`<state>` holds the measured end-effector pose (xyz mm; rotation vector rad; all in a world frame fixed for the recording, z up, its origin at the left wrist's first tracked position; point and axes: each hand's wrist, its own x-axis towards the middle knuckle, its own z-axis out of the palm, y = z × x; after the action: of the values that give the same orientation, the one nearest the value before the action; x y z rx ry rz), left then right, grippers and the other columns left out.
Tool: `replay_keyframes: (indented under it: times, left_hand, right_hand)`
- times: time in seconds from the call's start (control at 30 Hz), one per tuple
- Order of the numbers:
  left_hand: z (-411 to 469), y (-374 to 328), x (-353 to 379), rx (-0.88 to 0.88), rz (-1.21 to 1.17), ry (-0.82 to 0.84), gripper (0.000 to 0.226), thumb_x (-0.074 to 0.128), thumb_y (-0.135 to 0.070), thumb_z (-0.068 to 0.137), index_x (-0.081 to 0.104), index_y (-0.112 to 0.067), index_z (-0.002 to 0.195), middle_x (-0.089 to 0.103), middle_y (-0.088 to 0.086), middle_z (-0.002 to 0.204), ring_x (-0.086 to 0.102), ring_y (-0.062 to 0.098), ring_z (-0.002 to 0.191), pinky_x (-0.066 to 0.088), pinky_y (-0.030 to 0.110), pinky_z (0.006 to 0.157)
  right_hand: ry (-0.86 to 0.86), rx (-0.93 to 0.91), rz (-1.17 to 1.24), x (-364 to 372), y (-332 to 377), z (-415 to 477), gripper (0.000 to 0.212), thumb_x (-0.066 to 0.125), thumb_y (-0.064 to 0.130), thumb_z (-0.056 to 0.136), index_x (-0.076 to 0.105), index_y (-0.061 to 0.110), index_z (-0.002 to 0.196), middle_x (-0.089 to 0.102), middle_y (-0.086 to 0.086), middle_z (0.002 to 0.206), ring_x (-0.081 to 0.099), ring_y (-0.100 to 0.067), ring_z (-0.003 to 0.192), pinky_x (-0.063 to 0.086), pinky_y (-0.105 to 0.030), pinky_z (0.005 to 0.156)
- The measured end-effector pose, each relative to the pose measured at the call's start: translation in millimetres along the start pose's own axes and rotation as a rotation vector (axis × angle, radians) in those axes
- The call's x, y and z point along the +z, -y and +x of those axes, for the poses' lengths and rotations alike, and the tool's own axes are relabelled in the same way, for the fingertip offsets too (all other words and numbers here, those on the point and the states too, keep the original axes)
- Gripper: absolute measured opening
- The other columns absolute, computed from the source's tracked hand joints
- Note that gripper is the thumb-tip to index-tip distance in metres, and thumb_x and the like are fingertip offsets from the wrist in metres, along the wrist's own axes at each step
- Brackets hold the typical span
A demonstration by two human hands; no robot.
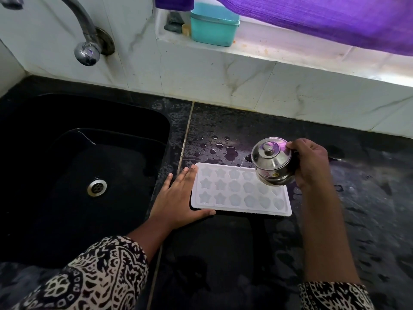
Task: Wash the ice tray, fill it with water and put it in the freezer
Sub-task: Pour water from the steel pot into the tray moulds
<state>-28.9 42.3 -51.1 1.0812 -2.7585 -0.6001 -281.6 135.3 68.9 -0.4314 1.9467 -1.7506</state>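
Observation:
A white ice tray (223, 205) with star, flower and heart moulds lies flat on the black counter, right of the sink. My left hand (178, 200) lies flat beside the tray's left edge, fingers straight, thumb along its front edge. My right hand (311, 163) grips a small lidded steel pot (271, 161), tilted over the tray's far right corner. A thin stream of water runs from the pot's spout into a mould in the far row.
A black sink (67, 171) with a steel drain (96, 187) sits on the left, under a wall tap (87, 52). Water drops lie on the counter (223, 148) behind the tray. A teal box (213, 25) stands on the window ledge under a purple cloth (335, 19).

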Motion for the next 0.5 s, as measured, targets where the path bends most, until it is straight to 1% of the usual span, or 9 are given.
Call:
replay_keyframes:
  times: [0.13, 0.3, 0.5]
  left_hand:
    - [-0.7, 0.0, -0.3, -0.001, 0.006, 0.002, 0.124, 0.035, -0.093, 0.064, -0.008, -0.021, 0.155, 0.000, -0.010, 0.163, -0.004, 0.004, 0.148, -0.010, 0.035, 0.120]
    - [-1.1, -0.1, -1.0, -0.003, 0.007, 0.007, 0.124, 0.032, -0.093, 0.063, -0.009, -0.021, 0.155, -0.001, -0.010, 0.163, -0.005, 0.004, 0.148, -0.010, 0.035, 0.120]
    - [-0.3, -0.2, -0.5, -0.001, 0.007, 0.002, 0.124, 0.031, -0.094, 0.062, -0.009, -0.021, 0.155, 0.000, -0.010, 0.163, -0.004, 0.004, 0.149, -0.010, 0.035, 0.120]
  right_hand:
    - [0.008, 0.006, 0.002, 0.9, 1.5, -1.2, 0.023, 0.056, 0.001, 0.082, 0.053, 0.012, 0.062, 0.050, 0.006, 0.050, 0.049, -0.006, 0.049, 0.043, -0.020, 0.052]
    - [0.009, 0.005, -0.019, 1.8, 3.0, -3.3, 0.021, 0.056, 0.003, 0.083, 0.053, 0.012, 0.064, 0.050, 0.000, 0.060, 0.051, -0.007, 0.054, 0.045, -0.021, 0.055]
    - [0.009, 0.015, -0.032, 2.7, 3.8, -4.3, 0.021, 0.055, 0.003, 0.083, 0.053, 0.011, 0.064, 0.050, -0.001, 0.062, 0.050, -0.009, 0.058, 0.045, -0.023, 0.058]
